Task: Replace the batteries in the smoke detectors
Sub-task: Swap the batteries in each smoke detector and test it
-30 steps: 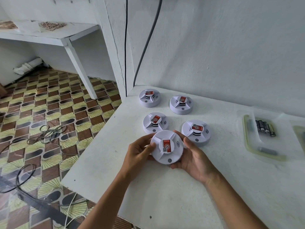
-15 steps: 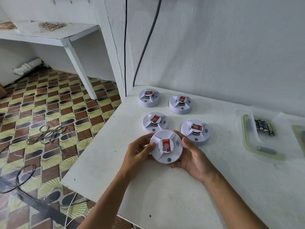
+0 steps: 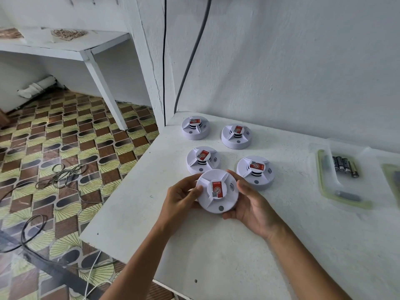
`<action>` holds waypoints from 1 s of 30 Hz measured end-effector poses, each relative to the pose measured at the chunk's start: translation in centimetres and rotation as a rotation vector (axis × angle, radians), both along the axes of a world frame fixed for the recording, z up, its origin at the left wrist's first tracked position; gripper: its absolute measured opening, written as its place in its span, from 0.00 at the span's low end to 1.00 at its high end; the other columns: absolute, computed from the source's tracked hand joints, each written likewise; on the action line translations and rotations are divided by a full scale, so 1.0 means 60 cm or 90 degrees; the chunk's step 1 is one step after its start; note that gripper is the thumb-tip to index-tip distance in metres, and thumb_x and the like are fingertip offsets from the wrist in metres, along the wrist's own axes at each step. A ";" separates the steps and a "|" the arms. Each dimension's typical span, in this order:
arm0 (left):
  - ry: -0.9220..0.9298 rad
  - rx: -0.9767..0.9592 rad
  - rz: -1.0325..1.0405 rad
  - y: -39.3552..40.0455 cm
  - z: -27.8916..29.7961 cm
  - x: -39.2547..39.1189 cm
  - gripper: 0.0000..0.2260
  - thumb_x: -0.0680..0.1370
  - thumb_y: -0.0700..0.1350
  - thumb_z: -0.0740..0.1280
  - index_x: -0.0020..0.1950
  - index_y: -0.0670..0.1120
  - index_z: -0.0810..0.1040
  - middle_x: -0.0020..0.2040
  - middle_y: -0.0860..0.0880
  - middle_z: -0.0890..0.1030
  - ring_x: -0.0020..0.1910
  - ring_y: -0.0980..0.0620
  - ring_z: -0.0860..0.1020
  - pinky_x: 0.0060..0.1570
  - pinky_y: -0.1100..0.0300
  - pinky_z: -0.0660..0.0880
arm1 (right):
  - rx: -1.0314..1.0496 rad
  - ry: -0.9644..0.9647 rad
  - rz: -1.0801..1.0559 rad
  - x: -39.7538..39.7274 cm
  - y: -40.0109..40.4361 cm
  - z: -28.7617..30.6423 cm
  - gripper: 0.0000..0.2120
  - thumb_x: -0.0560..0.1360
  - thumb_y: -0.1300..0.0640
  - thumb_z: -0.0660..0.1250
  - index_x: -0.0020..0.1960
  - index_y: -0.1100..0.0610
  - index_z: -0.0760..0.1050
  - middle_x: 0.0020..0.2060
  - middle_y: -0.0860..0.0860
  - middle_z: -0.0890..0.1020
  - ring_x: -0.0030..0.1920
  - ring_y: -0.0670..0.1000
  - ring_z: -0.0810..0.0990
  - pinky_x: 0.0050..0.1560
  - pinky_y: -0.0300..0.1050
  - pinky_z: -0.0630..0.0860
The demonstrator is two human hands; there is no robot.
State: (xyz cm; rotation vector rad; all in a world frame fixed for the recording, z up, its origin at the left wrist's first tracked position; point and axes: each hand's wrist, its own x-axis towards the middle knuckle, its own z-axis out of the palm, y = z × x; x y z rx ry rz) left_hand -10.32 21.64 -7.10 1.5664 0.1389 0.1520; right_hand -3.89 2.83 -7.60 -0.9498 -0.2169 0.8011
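Note:
A round white smoke detector with a red label on top is held just above the white table. My left hand grips its left rim, thumb on top. My right hand cups its right and lower rim. Several more white detectors stand behind it: two near ones and two by the wall. Several dark batteries lie side by side in a clear tray at the right; one grey battery lies apart in it.
The table's left edge drops to a patterned tile floor with loose cables. A wall stands close behind the detectors, with two cables running down it. A second tray shows at the right edge. A white shelf is at the far left.
Both hands hold the detector as before; it has lifted and shifted very slightly. Nothing else has moved.

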 end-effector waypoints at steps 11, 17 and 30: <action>0.000 0.002 0.001 0.001 -0.002 0.000 0.15 0.77 0.47 0.65 0.62 0.49 0.78 0.55 0.50 0.84 0.54 0.48 0.82 0.49 0.49 0.81 | -0.011 0.000 -0.004 -0.003 -0.001 0.004 0.40 0.60 0.40 0.79 0.68 0.50 0.71 0.59 0.58 0.80 0.49 0.56 0.81 0.34 0.48 0.80; 0.003 -0.017 0.004 0.000 -0.003 0.000 0.17 0.75 0.50 0.67 0.63 0.47 0.78 0.55 0.48 0.84 0.55 0.45 0.82 0.49 0.47 0.81 | -0.011 -0.007 -0.001 -0.002 0.000 0.003 0.38 0.62 0.41 0.78 0.68 0.50 0.71 0.59 0.58 0.79 0.49 0.56 0.81 0.35 0.48 0.80; 0.006 0.002 0.014 0.001 -0.003 -0.001 0.16 0.76 0.47 0.65 0.64 0.46 0.78 0.55 0.48 0.84 0.55 0.46 0.82 0.49 0.48 0.81 | -0.013 -0.017 0.009 0.000 -0.001 0.002 0.37 0.65 0.42 0.77 0.70 0.51 0.69 0.60 0.59 0.78 0.50 0.56 0.81 0.36 0.47 0.79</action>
